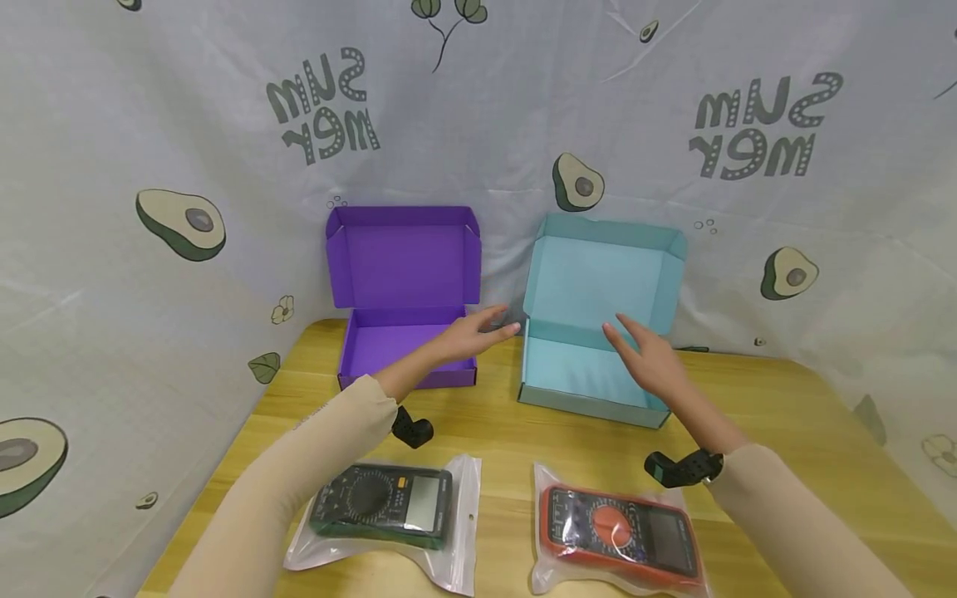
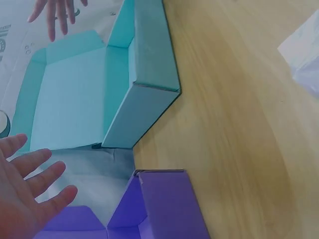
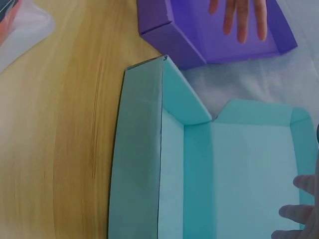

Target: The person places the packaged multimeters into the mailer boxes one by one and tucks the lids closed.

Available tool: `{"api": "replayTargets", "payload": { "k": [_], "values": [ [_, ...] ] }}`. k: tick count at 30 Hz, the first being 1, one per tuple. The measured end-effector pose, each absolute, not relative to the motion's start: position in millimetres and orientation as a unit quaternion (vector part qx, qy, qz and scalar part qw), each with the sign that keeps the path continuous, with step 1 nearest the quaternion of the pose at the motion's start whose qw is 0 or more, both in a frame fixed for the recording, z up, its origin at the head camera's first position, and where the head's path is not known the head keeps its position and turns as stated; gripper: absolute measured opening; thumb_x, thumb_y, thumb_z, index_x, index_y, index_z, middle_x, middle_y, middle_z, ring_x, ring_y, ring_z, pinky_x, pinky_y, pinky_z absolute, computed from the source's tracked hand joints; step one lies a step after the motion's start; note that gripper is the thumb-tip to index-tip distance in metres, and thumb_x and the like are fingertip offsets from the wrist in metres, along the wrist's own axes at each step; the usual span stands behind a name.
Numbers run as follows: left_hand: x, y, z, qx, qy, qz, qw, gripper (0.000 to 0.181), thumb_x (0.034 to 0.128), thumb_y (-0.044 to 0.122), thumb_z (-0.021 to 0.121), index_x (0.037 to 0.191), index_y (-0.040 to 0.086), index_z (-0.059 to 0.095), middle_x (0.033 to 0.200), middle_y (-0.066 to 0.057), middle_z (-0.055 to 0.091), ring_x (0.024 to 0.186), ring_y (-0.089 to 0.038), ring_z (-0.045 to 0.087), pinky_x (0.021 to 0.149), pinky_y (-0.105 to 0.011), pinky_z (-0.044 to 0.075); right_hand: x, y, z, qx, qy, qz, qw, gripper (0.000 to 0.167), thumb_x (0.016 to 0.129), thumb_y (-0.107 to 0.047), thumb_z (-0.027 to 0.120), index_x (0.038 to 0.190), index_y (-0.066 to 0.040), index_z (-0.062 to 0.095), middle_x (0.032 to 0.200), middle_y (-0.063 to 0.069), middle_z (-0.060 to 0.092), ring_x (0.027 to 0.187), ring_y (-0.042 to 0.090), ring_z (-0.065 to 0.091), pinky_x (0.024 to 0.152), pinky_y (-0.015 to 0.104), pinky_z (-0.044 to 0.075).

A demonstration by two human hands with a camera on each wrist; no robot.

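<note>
My left hand point(image 1: 473, 335) hovers over the right side of the purple box point(image 1: 407, 378), fingers spread and holding nothing. Above the light blue box point(image 1: 583, 404) is my right hand point(image 1: 649, 359), its fingers extended and also empty. Both boxes stand with lids raised, and their visible insides hold nothing. In the left wrist view my left hand point(image 2: 25, 194) shows spread fingers beside the purple box point(image 2: 172, 204). The right wrist view shows fingertips of my right hand point(image 3: 301, 209) in front of the light blue lid point(image 3: 251, 169).
Nearer on the wooden table point(image 1: 504, 448) lie a dark green multimeter point(image 1: 381, 505) in a clear bag at left and a red multimeter point(image 1: 616, 536) in a clear bag at right. A patterned cloth point(image 1: 463, 141) hangs behind the boxes. Black straps with devices are on both wrists.
</note>
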State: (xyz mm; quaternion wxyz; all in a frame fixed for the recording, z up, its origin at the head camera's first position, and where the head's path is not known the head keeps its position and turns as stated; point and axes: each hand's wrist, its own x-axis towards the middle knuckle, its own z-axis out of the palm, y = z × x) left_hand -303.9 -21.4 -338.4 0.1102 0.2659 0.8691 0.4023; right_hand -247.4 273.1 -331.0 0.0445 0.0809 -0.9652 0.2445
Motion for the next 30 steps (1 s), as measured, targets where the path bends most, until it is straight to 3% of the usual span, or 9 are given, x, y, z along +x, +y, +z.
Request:
{"api": "replayTargets", "payload": {
  "k": [5, 10, 19, 25, 30],
  "values": [
    [-298.8, -14.3, -344.1, 0.279, 0.866, 0.397, 0.118, 0.063, 0.0945, 0.05, 0.04, 0.147, 0.017, 0.027, 0.146, -0.011, 0.035, 0.132, -0.029, 0.036, 0.104, -0.045, 0.035, -244.5, 279.4, -333.4, 0.081, -0.961, 0.256, 0.059, 0.067, 0.099, -0.048, 0.024, 0.146, -0.001, 0.021, 0.142, 0.032, 0.029, 0.123, 0.051, 0.033, 0.097, 0.065, 0.028],
    [-294.7, -12.5, -350.2, 0.288, 0.865, 0.389, 0.131, 0.059, 0.0947, 0.048, 0.041, 0.145, 0.019, 0.031, 0.142, -0.009, 0.043, 0.127, -0.027, 0.044, 0.099, -0.043, 0.04, -241.6, 286.7, -335.0, 0.083, -0.959, 0.263, 0.061, 0.063, 0.101, -0.043, 0.024, 0.145, 0.002, 0.021, 0.141, 0.034, 0.028, 0.124, 0.052, 0.031, 0.098, 0.065, 0.026],
    [-286.1, -10.3, -367.2, 0.335, 0.854, 0.367, 0.153, 0.05, 0.0959, 0.043, 0.043, 0.138, 0.015, 0.044, 0.13, -0.004, 0.056, 0.12, -0.019, 0.051, 0.092, -0.031, 0.046, -241.0, 300.5, -343.2, 0.033, -0.948, 0.315, -0.016, 0.068, 0.1, -0.045, 0.02, 0.146, 0.005, 0.009, 0.146, 0.034, 0.013, 0.13, 0.054, 0.015, 0.1, 0.067, 0.017],
    [-278.5, -5.4, -375.9, 0.363, 0.85, 0.341, 0.169, 0.05, 0.0933, 0.045, 0.047, 0.133, 0.015, 0.051, 0.122, 0.001, 0.061, 0.112, -0.016, 0.057, 0.083, -0.025, 0.049, -240.3, 314.5, -352.2, 0.003, -0.937, 0.348, -0.018, 0.064, 0.101, -0.038, 0.023, 0.144, 0.007, 0.013, 0.141, 0.037, 0.022, 0.127, 0.053, 0.022, 0.099, 0.063, 0.025],
    [-271.3, -2.1, -381.7, 0.383, 0.854, 0.309, 0.167, 0.05, 0.0923, 0.045, 0.05, 0.131, 0.014, 0.053, 0.12, -0.002, 0.062, 0.107, -0.015, 0.059, 0.083, -0.024, 0.048, -238.7, 325.5, -358.5, -0.033, -0.932, 0.359, -0.037, 0.064, 0.1, -0.038, 0.025, 0.145, 0.006, 0.011, 0.141, 0.038, 0.019, 0.126, 0.054, 0.023, 0.098, 0.063, 0.026]
  ]
}}
